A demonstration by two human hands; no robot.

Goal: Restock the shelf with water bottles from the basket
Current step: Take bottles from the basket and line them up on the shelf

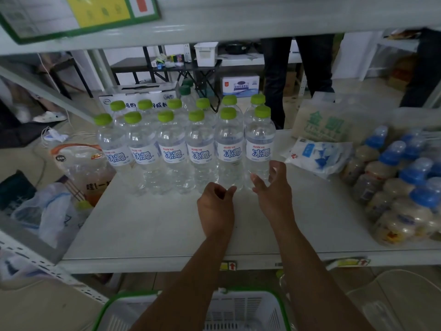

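Observation:
Several clear water bottles [171,149] with green caps and blue-lettered labels stand upright in two rows at the back left of the white shelf [155,225]. My left hand [216,206] hovers over the shelf just in front of the second bottle from the right [230,151], its fingers loosely curled and holding nothing. Just below the rightmost front bottle [260,149], my right hand [274,187] is spread, with nothing in it. Below the shelf edge sits the white basket [250,309] with a green rim, partly hidden by my forearms.
Packs of blue-capped small bottles [401,187] fill the shelf's right side, with a white-and-blue bag [319,156] and a sack [322,120] behind. Bags and a jug [83,168] crowd the left. A person's legs [298,68] stand behind the shelf. An upper shelf [238,22] hangs overhead.

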